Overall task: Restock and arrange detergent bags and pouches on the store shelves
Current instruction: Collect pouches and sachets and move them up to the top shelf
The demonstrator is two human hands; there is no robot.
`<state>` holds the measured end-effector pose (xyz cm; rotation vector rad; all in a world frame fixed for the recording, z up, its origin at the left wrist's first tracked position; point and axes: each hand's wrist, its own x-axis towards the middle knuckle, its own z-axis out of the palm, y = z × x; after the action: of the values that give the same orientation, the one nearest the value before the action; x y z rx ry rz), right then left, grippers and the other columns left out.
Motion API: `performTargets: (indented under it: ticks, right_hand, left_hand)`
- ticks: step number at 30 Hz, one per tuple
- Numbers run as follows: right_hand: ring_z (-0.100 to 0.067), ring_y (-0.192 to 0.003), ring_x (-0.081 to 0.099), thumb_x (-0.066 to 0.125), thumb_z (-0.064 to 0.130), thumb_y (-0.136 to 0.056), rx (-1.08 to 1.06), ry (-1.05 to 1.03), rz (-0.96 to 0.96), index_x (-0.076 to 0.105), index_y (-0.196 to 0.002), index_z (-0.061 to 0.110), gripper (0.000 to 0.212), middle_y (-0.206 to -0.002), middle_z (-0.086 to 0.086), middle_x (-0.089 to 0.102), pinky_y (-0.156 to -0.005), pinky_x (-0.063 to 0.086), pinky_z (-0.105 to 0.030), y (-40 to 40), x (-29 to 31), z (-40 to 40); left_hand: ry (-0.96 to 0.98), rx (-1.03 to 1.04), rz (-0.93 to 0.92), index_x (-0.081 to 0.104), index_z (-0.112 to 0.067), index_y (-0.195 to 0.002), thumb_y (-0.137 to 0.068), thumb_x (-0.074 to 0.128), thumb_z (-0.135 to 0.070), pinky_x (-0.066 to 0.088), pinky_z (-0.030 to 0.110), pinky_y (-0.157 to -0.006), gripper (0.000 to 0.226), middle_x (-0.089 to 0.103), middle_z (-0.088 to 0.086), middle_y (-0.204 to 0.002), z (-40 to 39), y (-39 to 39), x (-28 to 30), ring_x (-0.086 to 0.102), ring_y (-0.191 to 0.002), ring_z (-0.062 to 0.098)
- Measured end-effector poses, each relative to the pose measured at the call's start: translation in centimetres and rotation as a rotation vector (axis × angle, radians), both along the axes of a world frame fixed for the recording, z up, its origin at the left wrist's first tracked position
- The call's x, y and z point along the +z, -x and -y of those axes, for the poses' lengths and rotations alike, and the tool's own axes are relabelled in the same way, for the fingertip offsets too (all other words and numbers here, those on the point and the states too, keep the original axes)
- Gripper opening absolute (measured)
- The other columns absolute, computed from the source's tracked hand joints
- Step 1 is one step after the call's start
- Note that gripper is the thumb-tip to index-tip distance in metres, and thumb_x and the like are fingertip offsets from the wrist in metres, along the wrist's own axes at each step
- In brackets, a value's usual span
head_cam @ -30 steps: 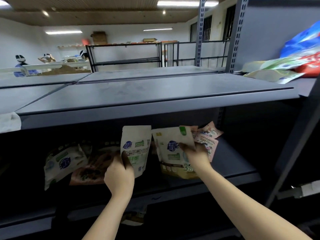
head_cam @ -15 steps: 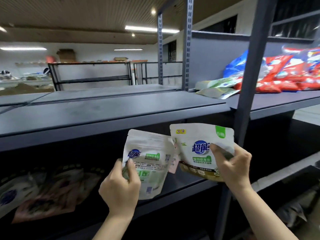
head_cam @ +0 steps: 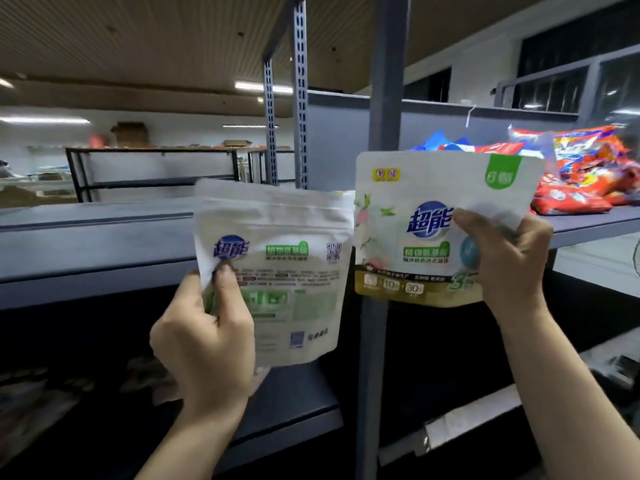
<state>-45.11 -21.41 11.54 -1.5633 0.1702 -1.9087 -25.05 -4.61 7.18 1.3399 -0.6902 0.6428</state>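
Pouches in both hands, held up before the grey shelf upright [head_cam: 384, 98]: left hand [head_cam: 204, 344] curled round the bottom corner of a white pouch [head_cam: 277, 271] (back side showing), right hand [head_cam: 509, 258] pinching a second pouch [head_cam: 415, 220] at its right edge. Red bags [head_cam: 581, 178] lie on the upper shelf [head_cam: 595, 223] behind.

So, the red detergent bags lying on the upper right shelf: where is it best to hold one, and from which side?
The red detergent bags lie flat, piled and overlapping on the grey metal shelf, so probably come from the open front and pinch the near edge of the front bag; a flat soft bag offers little else. Both hands are full now: the left hand and right hand each hold a white pouch.
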Motion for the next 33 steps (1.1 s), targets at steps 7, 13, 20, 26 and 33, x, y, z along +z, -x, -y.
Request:
performTargets:
  ticks: [7, 13, 20, 26, 33]
  right_hand:
    - [-0.004, -0.058, 0.065, 0.068, 0.004, -0.078, 0.038, -0.024, 0.025, 0.069, -0.058, 0.022, 0.027, -0.063, 0.015, 0.069, -0.054, 0.048, -0.015, 7.0, 4.0, 10.5]
    - [-0.012, -0.067, 0.066, 0.064, 0.018, -0.076, -0.007, -0.118, -0.095, 0.068, -0.064, 0.021, 0.013, -0.066, 0.012, 0.068, -0.061, 0.052, -0.028, 9.2, 6.7, 18.7]
    - [-0.029, -0.095, 0.066, 0.054, 0.023, -0.087, -0.024, -0.179, -0.27, 0.068, -0.097, 0.007, 0.023, -0.098, -0.008, 0.071, -0.085, 0.052, -0.051, 9.3, 6.6, 25.6]
    - [-0.017, -0.101, 0.065, 0.047, 0.022, -0.098, 0.049, -0.201, -0.275, 0.064, -0.109, 0.022, 0.02, -0.106, 0.003, 0.07, -0.092, 0.051, -0.046, 9.4, 6.4, 28.8]
    - [-0.014, -0.098, 0.066, 0.047, 0.023, -0.099, 0.08, -0.21, -0.304, 0.064, -0.097, 0.031, 0.019, -0.103, 0.007, 0.07, -0.089, 0.054, -0.043, 8.7, 7.1, 31.0]
  left_hand:
    - [0.05, 0.156, 0.042, 0.043, -0.014, -0.065, -0.094, 0.052, -0.023, 0.019, 0.029, -0.053, 0.031, 0.04, -0.005, -0.051, 7.1, 8.6, 3.1, 0.036, -0.048, 0.021]
    - [0.046, 0.252, 0.105, 0.045, -0.017, -0.066, -0.095, 0.052, -0.027, 0.017, 0.029, -0.049, 0.032, 0.04, -0.003, -0.05, 12.6, 14.7, 6.1, 0.032, -0.047, 0.021]
    - [-0.037, 0.286, 0.025, 0.067, -0.008, -0.088, -0.099, 0.046, -0.03, 0.023, 0.031, -0.057, 0.032, 0.069, 0.016, -0.078, 22.3, 16.7, 9.2, 0.057, -0.074, 0.038]
    - [-0.052, 0.367, -0.048, 0.068, -0.018, -0.11, -0.1, 0.039, -0.037, 0.029, 0.03, -0.062, 0.036, 0.071, 0.01, -0.1, 30.5, 13.3, 11.7, 0.061, -0.09, 0.034]
    - [-0.152, 0.571, 0.106, 0.067, -0.024, -0.108, -0.098, 0.032, -0.029, 0.029, 0.031, -0.085, 0.037, 0.071, 0.004, -0.098, 37.5, 8.3, 14.7, 0.058, -0.087, 0.026]
